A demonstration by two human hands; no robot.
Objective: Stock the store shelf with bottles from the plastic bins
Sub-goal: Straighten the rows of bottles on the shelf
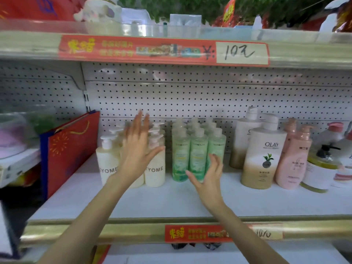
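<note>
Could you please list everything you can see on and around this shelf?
shelf: one, white, with a pegboard back, across the middle of the view
cream pump bottles: several, partly hidden by a hand, cream, left of centre
green bottles: three across and several rows deep, green, centre
Olay bottles: two, white fading to tan, right of the green ones
pink pump bottles: two, pink, further right
black-pump bottle: one, yellowish, blurred, far right
gift bag: one, red with a blue side, left end
price strips: two, red, on the shelf front edges
left hand: open, raised before the cream bottles
right hand: open, before the green bottles
</note>
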